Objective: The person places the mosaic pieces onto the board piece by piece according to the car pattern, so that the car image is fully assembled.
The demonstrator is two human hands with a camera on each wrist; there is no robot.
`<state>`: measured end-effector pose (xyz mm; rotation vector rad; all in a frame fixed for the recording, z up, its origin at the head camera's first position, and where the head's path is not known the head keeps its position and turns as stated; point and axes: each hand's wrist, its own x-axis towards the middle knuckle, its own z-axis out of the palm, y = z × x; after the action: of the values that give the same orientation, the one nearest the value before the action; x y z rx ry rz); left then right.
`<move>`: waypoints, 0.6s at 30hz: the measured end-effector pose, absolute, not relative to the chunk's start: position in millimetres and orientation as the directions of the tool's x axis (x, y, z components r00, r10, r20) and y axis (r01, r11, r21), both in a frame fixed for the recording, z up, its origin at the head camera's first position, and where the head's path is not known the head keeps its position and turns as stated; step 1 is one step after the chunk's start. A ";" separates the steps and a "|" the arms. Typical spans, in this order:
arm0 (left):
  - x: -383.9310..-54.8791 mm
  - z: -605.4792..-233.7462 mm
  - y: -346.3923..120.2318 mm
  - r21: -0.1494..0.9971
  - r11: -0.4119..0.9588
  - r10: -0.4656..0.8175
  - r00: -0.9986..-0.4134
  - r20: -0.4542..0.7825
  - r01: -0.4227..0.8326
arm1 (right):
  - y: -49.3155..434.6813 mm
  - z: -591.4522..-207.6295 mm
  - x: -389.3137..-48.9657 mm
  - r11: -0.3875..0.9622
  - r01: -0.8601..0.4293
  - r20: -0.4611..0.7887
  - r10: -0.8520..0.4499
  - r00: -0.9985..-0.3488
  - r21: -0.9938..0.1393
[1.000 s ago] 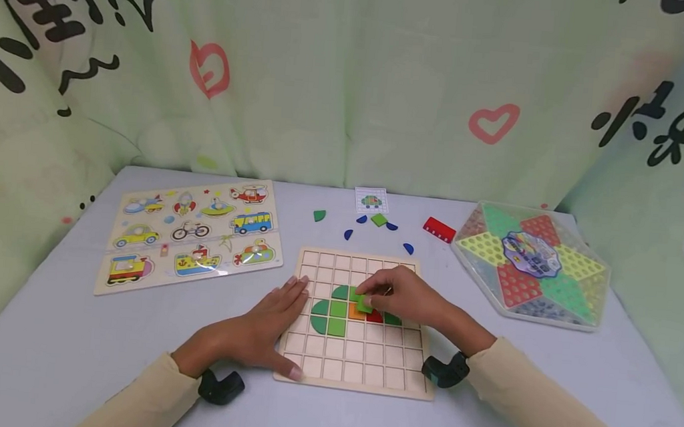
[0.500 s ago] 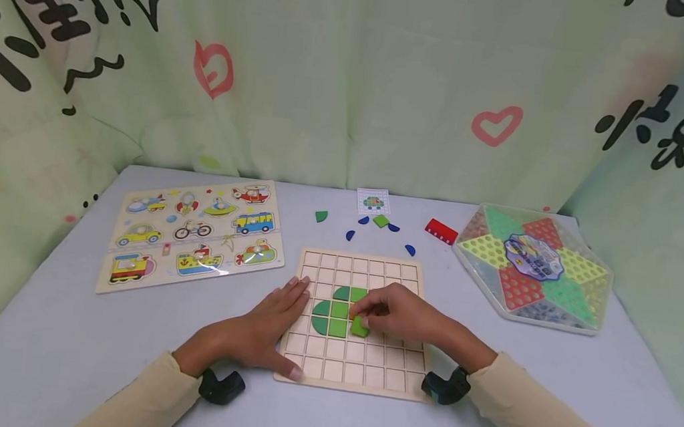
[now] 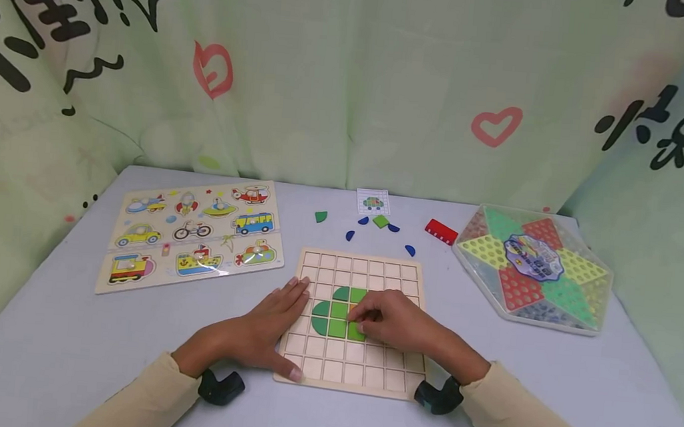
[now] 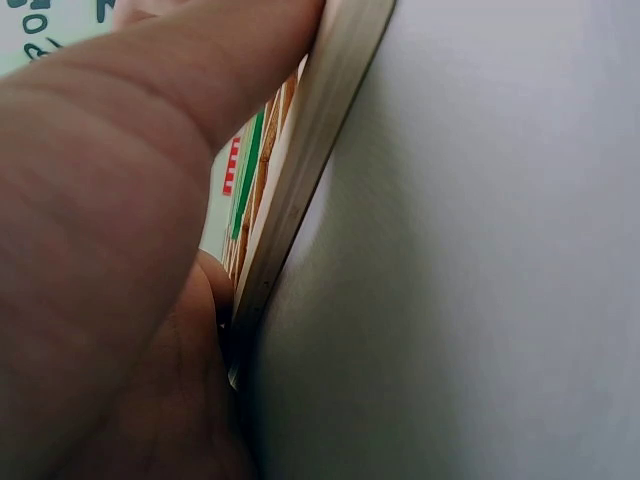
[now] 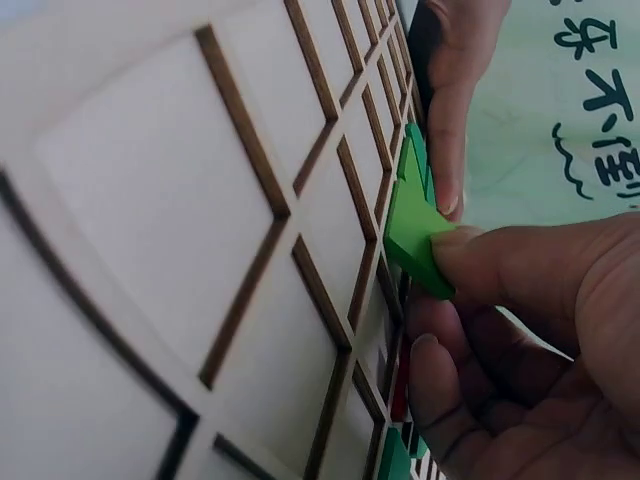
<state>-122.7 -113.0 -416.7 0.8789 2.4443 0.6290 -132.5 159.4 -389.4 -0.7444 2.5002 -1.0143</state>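
A wooden grid board [image 3: 359,374] lies in the middle of the table. My left hand [image 3: 260,328] rests along its left edge, fingers stretched out and the thumb on the near corner. With curled fingers my right hand [image 3: 396,320] holds a light green square tile [image 5: 415,235] low over the grid, the thumb at one of its edges in the right wrist view. Other light green squares [image 3: 338,310] sit in cells just left of it. Rounded dark green pieces [image 3: 320,308] lie farther left on the grid. The right hand hides the orange and red pieces in the head view.
Behind the board lie small blue pieces [image 3: 409,250], a green square [image 3: 381,220], a dark green quarter piece [image 3: 321,216] and a red strip [image 3: 440,231]. A picture card [image 3: 373,201] is beyond them. A vehicle puzzle [image 3: 192,232] lies left, a hexagonal game box [image 3: 533,269] right.
My right hand has brought the green square tile toward me, from the upper grid cells to the row beside the lower green square. The left hand has stayed in place.
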 end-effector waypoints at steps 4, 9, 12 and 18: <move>-122.0 -416.2 -113.0 0.550 0.694 0.673 -0.689 -0.268 0.464 | 157.3 -390.9 -129.6 0.618 -0.370 -0.080 -0.577 -0.813 -0.694; -121.6 -415.5 -112.9 0.556 0.692 0.673 -0.690 -0.266 0.461 | 154.3 -390.5 -127.5 0.652 -0.376 -0.078 -0.556 -0.828 -0.658; -121.7 -415.5 -112.9 0.557 0.692 0.673 -0.690 -0.267 0.460 | 153.1 -389.6 -126.7 0.665 -0.376 -0.081 -0.549 -0.832 -0.645; -121.7 -416.8 -113.3 0.553 0.693 0.673 -0.691 -0.265 0.463 | 153.1 -388.5 -125.9 0.676 -0.399 -0.080 -0.560 -0.825 -0.619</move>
<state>-121.7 -113.3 -416.8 0.8774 2.4502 0.6272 -125.9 153.1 -388.5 -0.7675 2.6278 -0.8794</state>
